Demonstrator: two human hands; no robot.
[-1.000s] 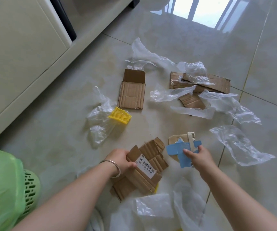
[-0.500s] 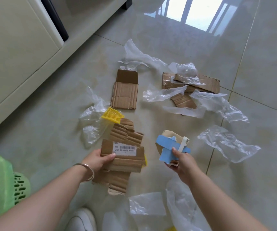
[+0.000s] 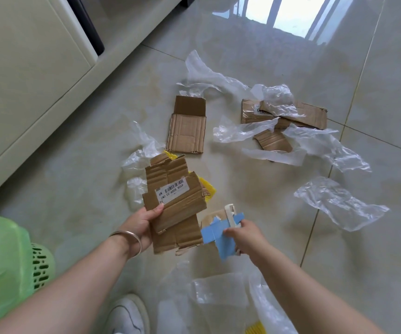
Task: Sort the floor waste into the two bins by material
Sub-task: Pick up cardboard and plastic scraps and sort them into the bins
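Head view | left hand (image 3: 139, 223) gripped torn brown labelled cardboard (image 3: 173, 201) | right hand (image 3: 244, 233), just beside, pinched blue-taped cardboard scrap (image 3: 215, 233)

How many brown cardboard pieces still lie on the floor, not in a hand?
3: a folded piece mid-floor, a long piece beyond it under clear plastic, a small scrap just below. More may hide beneath film.
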